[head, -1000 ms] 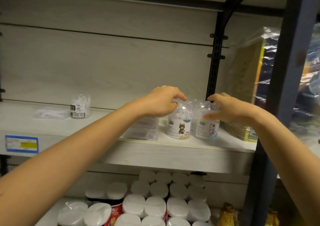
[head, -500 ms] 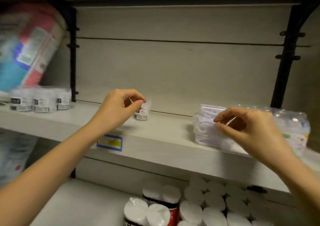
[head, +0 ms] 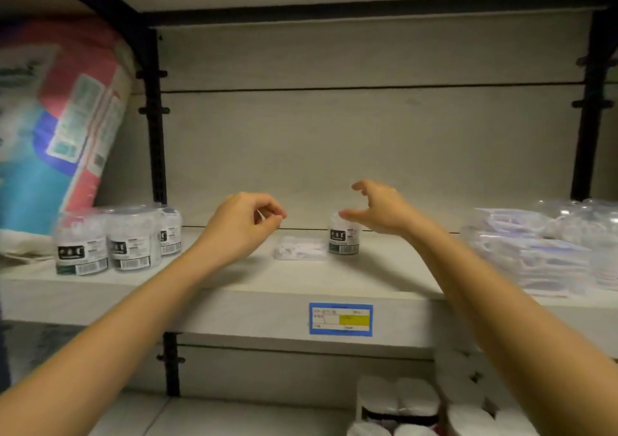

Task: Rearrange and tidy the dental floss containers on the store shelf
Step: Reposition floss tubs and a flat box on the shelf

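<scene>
Freed from the left hand (head: 244, 225), the small jar (head: 344, 239) stood on the shelf (head: 234, 288), just beside a flat packet (head: 299, 251). That hand's fingers (head: 267, 213) were curled; whether they pinched anything could not be told. The right hand (head: 381, 211) hovered over the jar, spread wide. Best was to grip its sides, lift clear of the packet, and line it up with the three jars (head: 113, 245) at left.

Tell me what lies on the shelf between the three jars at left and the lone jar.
A flat clear packet, beside the lone jar; head view.
</scene>
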`<state>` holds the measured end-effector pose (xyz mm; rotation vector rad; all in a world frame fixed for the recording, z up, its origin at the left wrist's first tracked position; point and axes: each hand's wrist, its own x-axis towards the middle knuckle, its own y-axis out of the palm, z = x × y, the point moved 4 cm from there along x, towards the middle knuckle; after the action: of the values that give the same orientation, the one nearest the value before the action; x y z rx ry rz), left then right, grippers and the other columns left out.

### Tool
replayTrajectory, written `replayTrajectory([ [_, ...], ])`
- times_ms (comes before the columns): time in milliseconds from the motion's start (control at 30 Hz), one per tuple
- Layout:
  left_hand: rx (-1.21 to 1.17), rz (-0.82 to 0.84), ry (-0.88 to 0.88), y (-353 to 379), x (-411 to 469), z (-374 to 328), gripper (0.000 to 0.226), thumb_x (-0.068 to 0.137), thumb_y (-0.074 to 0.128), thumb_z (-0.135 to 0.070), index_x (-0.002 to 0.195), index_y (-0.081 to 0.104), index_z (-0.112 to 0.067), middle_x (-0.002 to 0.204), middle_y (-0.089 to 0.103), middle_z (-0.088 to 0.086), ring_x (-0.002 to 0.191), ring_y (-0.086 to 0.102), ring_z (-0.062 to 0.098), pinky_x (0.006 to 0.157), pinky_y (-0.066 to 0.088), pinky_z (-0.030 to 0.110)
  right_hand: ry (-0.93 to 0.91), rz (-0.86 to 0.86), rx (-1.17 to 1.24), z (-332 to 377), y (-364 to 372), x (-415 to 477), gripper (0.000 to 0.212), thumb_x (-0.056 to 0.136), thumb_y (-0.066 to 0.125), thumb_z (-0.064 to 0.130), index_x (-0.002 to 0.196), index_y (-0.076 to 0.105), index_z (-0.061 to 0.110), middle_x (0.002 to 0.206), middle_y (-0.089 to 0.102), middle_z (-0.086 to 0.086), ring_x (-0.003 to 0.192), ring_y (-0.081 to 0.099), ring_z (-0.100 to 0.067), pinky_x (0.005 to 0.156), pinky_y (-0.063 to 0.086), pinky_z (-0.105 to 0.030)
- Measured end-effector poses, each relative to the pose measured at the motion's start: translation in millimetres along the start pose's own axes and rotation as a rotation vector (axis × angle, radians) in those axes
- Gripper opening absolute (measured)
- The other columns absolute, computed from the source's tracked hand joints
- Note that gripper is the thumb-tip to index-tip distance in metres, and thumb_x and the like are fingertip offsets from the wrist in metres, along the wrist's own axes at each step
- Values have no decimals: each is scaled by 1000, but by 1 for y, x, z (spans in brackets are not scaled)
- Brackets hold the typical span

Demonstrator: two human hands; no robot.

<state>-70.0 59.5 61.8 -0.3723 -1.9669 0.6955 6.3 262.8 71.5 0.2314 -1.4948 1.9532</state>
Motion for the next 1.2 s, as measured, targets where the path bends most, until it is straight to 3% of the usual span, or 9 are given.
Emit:
replayTrajectory([
  [167,-14,64,0,5,-5,10,13,86,59,-15,91,71,-15,80,65,-2,70,57,22,66,40,24,109,148,69,-9,24,18,72,82,63,43,141,33,14,143,42,-14,130,41,-29,103,34,-34],
  [367,-40,103,-2,9,-12,19,15,87,58,-14,96,70,-12,77,61,-3,67,51,16,63,36,22,73,150,116,-4,25,13,60,84,64,33,135,41,10,138,46,-16,122,48,-30,101,42,-40],
  [433,-77,111,20,7,-12,18,19,86,60,-15,104,67,-14,87,64,-2,74,54,15,64,39,19,33,89,143,1,10,8,59,83,65,35,134,44,12,137,48,-14,121,49,-28,101,42,-39],
  [500,-128,132,88,3,-13,14,35,83,66,-22,118,59,-20,108,62,-4,91,56,10,75,42,14,-2,46,253,9,-11,-1,57,82,65,37,132,47,16,133,50,-11,115,53,-25,97,46,-38],
  [600,-171,212,217,-2,-17,3,78,73,72,-41,140,33,-36,133,41,-18,114,44,-5,94,38,8,-57,148,511,24,-39,-23,63,75,67,41,131,47,21,128,54,-2,99,61,-12,79,52,-20],
  [733,-264,242,354,-3,-30,-16,107,61,76,-50,143,6,-50,141,16,-41,126,20,-23,97,18,-8,-147,360,611,41,-53,-58,75,61,72,48,128,48,26,118,63,5,99,65,-6,76,54,-18],
  [933,-304,216,431,-6,-55,-22,94,66,81,-26,136,21,-43,137,30,-31,125,31,-15,100,24,0,-214,457,622,61,-38,-91,70,64,71,44,127,48,25,120,63,5,105,64,-10,82,54,-24],
  [1100,-199,188,429,-28,-66,-12,94,68,79,-31,141,20,-34,144,28,-22,132,26,-8,110,22,11,-213,389,561,86,-29,-95,68,56,71,60,117,52,35,118,61,12,100,64,-5,87,53,-27],
  [1200,-100,145,408,-49,-74,9,95,71,77,-30,142,14,-40,146,20,-28,134,22,-9,110,19,8,-282,286,541,114,-14,-93,66,49,64,65,110,51,45,115,58,22,98,61,4,79,54,-21],
])
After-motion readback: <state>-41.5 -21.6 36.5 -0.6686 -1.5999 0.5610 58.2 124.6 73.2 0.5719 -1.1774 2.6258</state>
